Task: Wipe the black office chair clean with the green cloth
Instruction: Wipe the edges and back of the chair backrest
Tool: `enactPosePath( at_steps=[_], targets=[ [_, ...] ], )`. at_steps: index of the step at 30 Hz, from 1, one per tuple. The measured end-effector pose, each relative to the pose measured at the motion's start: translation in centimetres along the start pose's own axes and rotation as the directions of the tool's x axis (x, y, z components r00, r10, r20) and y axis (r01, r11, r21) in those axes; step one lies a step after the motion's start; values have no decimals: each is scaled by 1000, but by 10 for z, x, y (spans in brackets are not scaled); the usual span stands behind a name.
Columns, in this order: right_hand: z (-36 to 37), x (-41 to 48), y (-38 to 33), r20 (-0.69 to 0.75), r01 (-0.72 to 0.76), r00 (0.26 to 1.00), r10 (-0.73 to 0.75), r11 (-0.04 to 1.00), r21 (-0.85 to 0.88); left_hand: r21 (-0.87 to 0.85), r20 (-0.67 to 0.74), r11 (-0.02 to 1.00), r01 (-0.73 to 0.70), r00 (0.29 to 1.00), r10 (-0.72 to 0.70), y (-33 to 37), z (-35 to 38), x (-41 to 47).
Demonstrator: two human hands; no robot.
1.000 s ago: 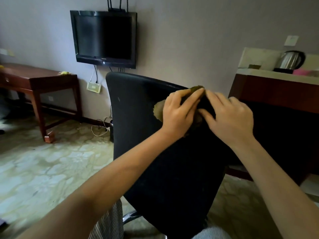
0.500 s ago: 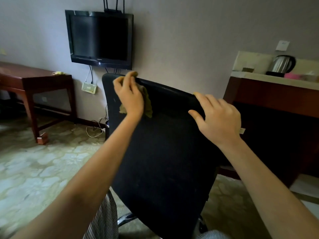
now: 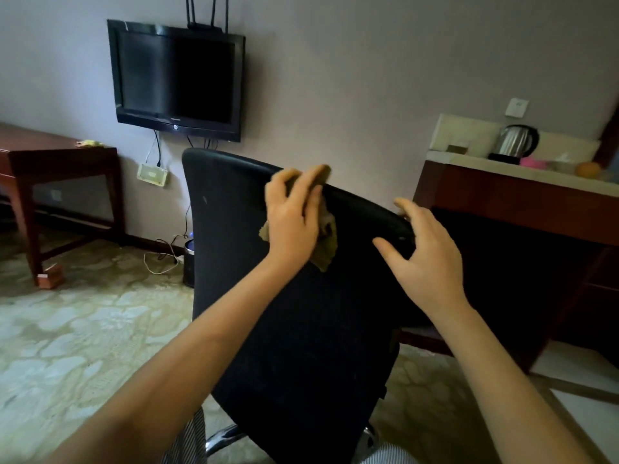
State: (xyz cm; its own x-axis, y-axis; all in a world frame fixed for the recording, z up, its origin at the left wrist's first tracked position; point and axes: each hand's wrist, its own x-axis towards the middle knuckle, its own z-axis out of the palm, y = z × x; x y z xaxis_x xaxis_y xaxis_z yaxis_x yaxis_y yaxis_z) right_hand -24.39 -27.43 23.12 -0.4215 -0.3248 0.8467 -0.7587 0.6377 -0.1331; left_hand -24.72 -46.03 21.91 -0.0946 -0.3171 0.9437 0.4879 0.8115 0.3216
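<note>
The black office chair (image 3: 291, 329) stands right in front of me, its tall backrest facing me. My left hand (image 3: 294, 216) presses the green cloth (image 3: 327, 242) against the upper middle of the backrest, fingers curled over the top edge. Most of the cloth is hidden under that hand; a crumpled corner hangs out below it. My right hand (image 3: 425, 252) holds the backrest's top right corner, thumb on the near face and fingers over the edge.
A wall-mounted TV (image 3: 176, 80) hangs behind the chair. A dark wooden table (image 3: 57, 162) stands at the left. A wooden counter (image 3: 516, 195) with a kettle (image 3: 517, 142) is at the right. Cables and a small bin (image 3: 189, 262) lie by the wall. Patterned floor spreads left.
My left hand has slid the cloth along the top of the backrest, out to the left corner and back toward the middle. My right hand stays at the right corner.
</note>
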Motion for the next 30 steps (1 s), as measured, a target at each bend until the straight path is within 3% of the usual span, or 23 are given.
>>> enactPosePath(
  at_steps=[2, 4, 7, 10, 12, 16, 17, 18, 22, 24, 27, 30],
  targets=[
    [2, -12, 5, 32, -100, 995, 96, 979, 176, -64, -52, 980, 190, 980, -193, 10, 3, 2],
    [4, -18, 6, 56, -149, 989, 139, 940, 308, -71, -54, 977, 203, 977, -207, 23, 8, -3],
    [1, -15, 7, 93, -195, 981, 173, 908, 372, -59, 23, 998, 14, 1000, -12, 40, 17, -18],
    [-7, -17, 13, 177, -231, 970, 166, 852, 470, -8, 78, 956, -292, 953, 291, 54, 37, -38],
    [-13, -20, 17, 256, -298, 951, 174, 736, 608, -3, 120, 884, -467, 878, 464, 54, 45, -45],
    [-20, -28, 27, 335, -377, 924, 182, 575, 726, -141, 323, 612, -778, 548, 771, 34, 38, -37],
    [-20, -29, 27, 340, -394, 918, 202, 535, 747, -153, 339, 588, -795, 516, 786, 29, 35, -33],
    [-20, -29, 27, 338, -400, 916, 214, 505, 765, -125, 330, 608, -784, 545, 771, 28, 35, -32],
    [-18, -30, 25, 335, -395, 919, 208, 494, 775, -39, 132, 853, -521, 843, 521, 52, 46, -40],
    [-17, -30, 29, 348, -398, 917, 194, 484, 779, -48, 22, 897, -439, 898, 440, 65, 56, -46],
    [-18, -31, 32, 374, -414, 910, 177, 404, 816, -57, 56, 847, -528, 845, 531, 63, 57, -49],
    [-21, -30, 38, 398, -446, 894, 205, 332, 831, -111, 169, 692, -713, 673, 720, 43, 56, -53]
  ],
)
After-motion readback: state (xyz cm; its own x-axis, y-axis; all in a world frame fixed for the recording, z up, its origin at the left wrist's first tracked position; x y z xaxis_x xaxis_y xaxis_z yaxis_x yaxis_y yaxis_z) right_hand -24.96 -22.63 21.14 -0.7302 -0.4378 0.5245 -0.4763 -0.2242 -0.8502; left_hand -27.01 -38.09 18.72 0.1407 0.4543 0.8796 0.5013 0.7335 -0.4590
